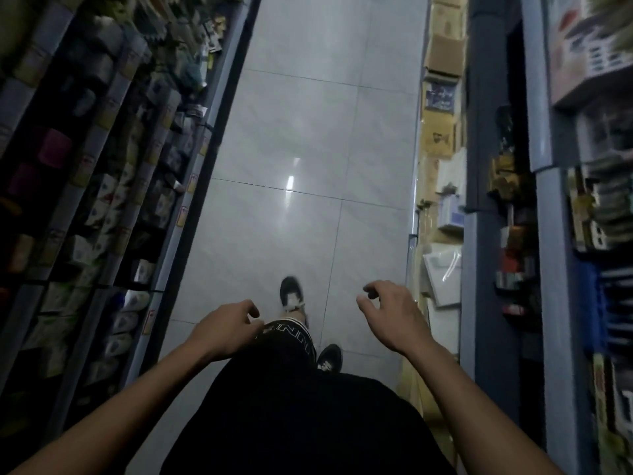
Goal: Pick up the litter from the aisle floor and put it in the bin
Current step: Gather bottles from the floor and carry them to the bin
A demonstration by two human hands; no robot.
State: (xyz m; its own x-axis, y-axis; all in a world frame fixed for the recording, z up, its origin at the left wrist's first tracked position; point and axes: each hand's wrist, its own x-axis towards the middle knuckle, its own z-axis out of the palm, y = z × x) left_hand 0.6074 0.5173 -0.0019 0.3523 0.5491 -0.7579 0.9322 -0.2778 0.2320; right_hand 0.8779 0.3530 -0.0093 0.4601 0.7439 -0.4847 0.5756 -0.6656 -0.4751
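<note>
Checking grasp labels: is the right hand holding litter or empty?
Empty. The right hand hangs over the floor tiles with fingers loosely curled and nothing between them.

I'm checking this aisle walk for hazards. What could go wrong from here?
1. The tiled floor is glossy with glare, so a fast stride on the forward shoe might slip.
2. Cardboard boxes crowd the right edge; the right hand could clip them.
3. No litter or bin shows here; the dim, blurred view could hide small pieces.
</note>
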